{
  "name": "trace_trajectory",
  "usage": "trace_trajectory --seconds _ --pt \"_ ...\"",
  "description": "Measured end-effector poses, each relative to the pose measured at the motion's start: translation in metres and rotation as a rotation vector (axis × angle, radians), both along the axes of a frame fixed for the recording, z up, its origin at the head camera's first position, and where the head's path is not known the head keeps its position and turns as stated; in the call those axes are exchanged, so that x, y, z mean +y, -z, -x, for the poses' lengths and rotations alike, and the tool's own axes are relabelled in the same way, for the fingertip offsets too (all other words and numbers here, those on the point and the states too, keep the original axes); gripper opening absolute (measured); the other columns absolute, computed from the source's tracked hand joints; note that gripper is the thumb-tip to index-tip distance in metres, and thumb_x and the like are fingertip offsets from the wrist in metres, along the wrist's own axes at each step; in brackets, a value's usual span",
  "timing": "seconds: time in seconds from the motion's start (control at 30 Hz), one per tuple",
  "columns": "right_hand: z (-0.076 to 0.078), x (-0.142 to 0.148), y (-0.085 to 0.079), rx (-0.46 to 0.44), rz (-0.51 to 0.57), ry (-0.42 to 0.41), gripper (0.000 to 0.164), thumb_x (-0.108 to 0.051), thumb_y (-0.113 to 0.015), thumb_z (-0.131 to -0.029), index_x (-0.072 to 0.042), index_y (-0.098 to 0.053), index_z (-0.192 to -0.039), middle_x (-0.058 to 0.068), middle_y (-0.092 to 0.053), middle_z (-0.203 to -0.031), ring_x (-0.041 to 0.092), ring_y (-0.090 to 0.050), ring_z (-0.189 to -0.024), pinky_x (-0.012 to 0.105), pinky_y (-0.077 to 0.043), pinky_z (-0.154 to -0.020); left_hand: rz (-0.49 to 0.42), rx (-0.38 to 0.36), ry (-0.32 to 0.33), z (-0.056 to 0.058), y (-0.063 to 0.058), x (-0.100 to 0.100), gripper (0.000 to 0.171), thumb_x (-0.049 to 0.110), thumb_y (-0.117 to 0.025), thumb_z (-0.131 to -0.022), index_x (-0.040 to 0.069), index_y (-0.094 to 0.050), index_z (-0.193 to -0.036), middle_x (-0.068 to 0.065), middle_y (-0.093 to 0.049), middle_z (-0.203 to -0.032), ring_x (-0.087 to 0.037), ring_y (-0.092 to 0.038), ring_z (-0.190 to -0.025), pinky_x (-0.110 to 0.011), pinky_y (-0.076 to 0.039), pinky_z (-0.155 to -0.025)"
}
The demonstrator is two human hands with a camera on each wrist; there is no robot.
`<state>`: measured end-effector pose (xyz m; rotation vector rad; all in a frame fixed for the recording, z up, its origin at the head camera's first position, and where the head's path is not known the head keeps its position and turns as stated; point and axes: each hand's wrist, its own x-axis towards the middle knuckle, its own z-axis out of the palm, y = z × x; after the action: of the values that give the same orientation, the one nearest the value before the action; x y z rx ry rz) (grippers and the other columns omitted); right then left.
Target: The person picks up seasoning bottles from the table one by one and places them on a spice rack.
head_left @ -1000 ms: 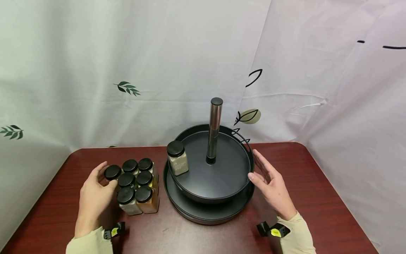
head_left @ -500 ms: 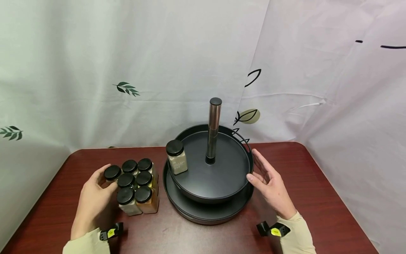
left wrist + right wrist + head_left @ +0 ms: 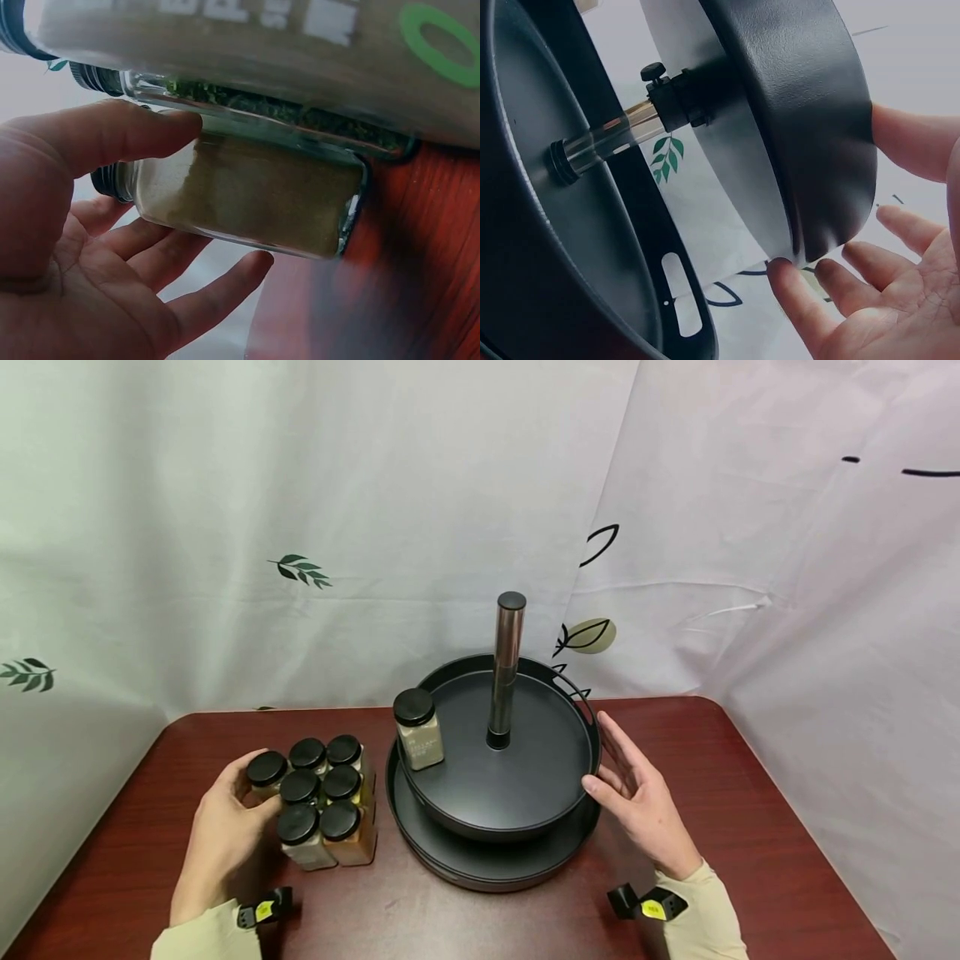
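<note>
My left hand (image 3: pixel 225 827) curls round the leftmost spice jar (image 3: pixel 266 770) at the back of a cluster of several black-lidded glass jars. In the left wrist view this jar (image 3: pixel 262 196) holds brownish powder and stands between the thumb and the fingers. My right hand (image 3: pixel 641 797) touches the right side of the upper tray (image 3: pixel 525 785) of a black two-tier turntable, fingers spread along its outer wall. One jar of pale powder (image 3: pixel 422 742) stands on the upper tray at its left edge.
The wider lower tray (image 3: pixel 491 864) sits below, and a metal post (image 3: pixel 506 668) rises through the upper tray's middle. Beside the left hand's jar stand a jar of green herbs (image 3: pixel 277 112) and other jars. A white curtain (image 3: pixel 450 510) hangs behind the red-brown table (image 3: pixel 420 927).
The left hand's fingertips have moved slightly right and nearer round the leftmost jar, while its wrist has shifted a little left. The right thumb has slid slightly along the tray's rim; the jars stay put.
</note>
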<state>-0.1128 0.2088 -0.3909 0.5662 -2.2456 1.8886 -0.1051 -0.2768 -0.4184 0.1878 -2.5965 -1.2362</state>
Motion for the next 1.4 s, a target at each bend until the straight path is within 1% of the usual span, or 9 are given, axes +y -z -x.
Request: trace_trajectory --seconds 0.17,0.3,0.4,0.47,0.77,0.93,1.07,1.2,1.4 --pt "0.000 0.000 0.001 0.008 0.028 -0.024 0.077 0.009 -0.062 -0.094 -0.010 -0.026 -0.160 0.011 -0.025 -0.164 0.027 -0.026 -0.150 0.021 -0.042 -0.106 0.016 -0.016 -0.016 0.000 -0.001 0.001 0.065 0.008 -0.076 -0.089 0.003 -0.045 -0.145 -0.028 -0.059 -0.132 0.019 -0.047 -0.091 -0.001 -0.040 -0.071" --pt "0.001 -0.001 0.001 0.020 0.049 -0.049 0.078 0.012 -0.062 -0.093 -0.010 -0.026 -0.160 0.009 -0.023 -0.165 0.026 -0.024 -0.150 0.023 -0.042 -0.106 0.058 -0.038 -0.042 -0.001 -0.003 0.002 0.063 0.010 -0.076 -0.089 0.003 -0.046 -0.144 -0.028 -0.060 -0.131 -0.014 -0.067 -0.101 -0.002 -0.039 -0.069" --pt "0.000 -0.001 0.002 0.021 0.054 -0.058 0.079 0.012 -0.062 -0.093 -0.011 -0.026 -0.160 0.007 -0.022 -0.166 0.027 -0.023 -0.151 0.024 -0.042 -0.107 0.065 -0.056 -0.056 -0.001 -0.005 0.002 0.063 0.009 -0.076 -0.089 0.002 -0.046 -0.143 -0.029 -0.059 -0.131 -0.042 -0.064 -0.112 -0.004 -0.038 -0.069" --pt "0.000 -0.001 0.002 0.017 0.053 -0.062 0.079 0.011 -0.062 -0.093 -0.011 -0.025 -0.160 0.007 -0.021 -0.166 0.027 -0.022 -0.151 0.025 -0.042 -0.107 0.061 -0.071 -0.060 -0.002 -0.005 0.002 0.064 0.010 -0.077 -0.089 0.002 -0.045 -0.143 -0.029 -0.059 -0.131 -0.045 -0.062 -0.114 -0.006 -0.039 -0.070" --pt "0.001 -0.001 0.002 -0.023 0.065 -0.092 0.080 0.009 -0.061 -0.095 -0.014 -0.023 -0.161 0.014 -0.017 -0.166 0.029 -0.027 -0.149 0.027 -0.043 -0.106 0.082 -0.085 -0.093 -0.002 -0.004 0.002 0.064 0.007 -0.076 -0.089 -0.002 -0.041 -0.143 -0.029 -0.058 -0.129 -0.047 -0.061 -0.114 -0.038 -0.053 -0.083" --pt "0.001 -0.001 0.002 -0.031 0.055 -0.081 0.080 0.009 -0.062 -0.095 -0.009 -0.021 -0.161 0.014 -0.018 -0.166 0.029 -0.029 -0.148 0.025 -0.043 -0.106 0.080 -0.111 -0.123 -0.001 -0.006 0.001 0.068 0.010 -0.073 -0.093 -0.005 -0.034 -0.146 -0.033 -0.054 -0.133 -0.049 -0.058 -0.114 -0.057 -0.048 -0.087" --pt "0.000 0.000 0.001 -0.043 0.037 -0.067 0.080 0.008 -0.063 -0.094 -0.007 -0.021 -0.160 0.011 -0.017 -0.167 0.031 -0.029 -0.148 0.025 -0.043 -0.106 0.074 -0.124 -0.176 -0.002 -0.012 0.001 0.070 0.016 -0.073 -0.094 -0.002 -0.033 -0.149 -0.030 -0.054 -0.135 -0.041 -0.059 -0.110 -0.044 -0.047 -0.084" --pt "-0.001 -0.001 0.002 -0.049 0.040 -0.076 0.080 0.008 -0.063 -0.094 -0.008 -0.020 -0.161 0.012 -0.015 -0.167 0.035 -0.031 -0.146 0.026 -0.044 -0.106 0.061 -0.100 -0.251 -0.004 -0.020 0.004 0.071 0.022 -0.076 -0.092 0.005 -0.037 -0.150 -0.024 -0.058 -0.134 -0.018 -0.057 -0.099 -0.023 -0.039 -0.077" --pt "-0.001 -0.001 0.002 -0.057 0.057 -0.091 0.081 0.008 -0.062 -0.095 -0.011 -0.020 -0.161 0.008 -0.015 -0.167 0.032 -0.045 -0.138 0.028 -0.046 -0.104 0.045 -0.012 -0.318 -0.011 -0.035 0.010 0.069 0.020 -0.077 -0.091 0.011 -0.041 -0.149 -0.018 -0.060 -0.134 0.008 -0.046 -0.092 -0.009 -0.035 -0.076"
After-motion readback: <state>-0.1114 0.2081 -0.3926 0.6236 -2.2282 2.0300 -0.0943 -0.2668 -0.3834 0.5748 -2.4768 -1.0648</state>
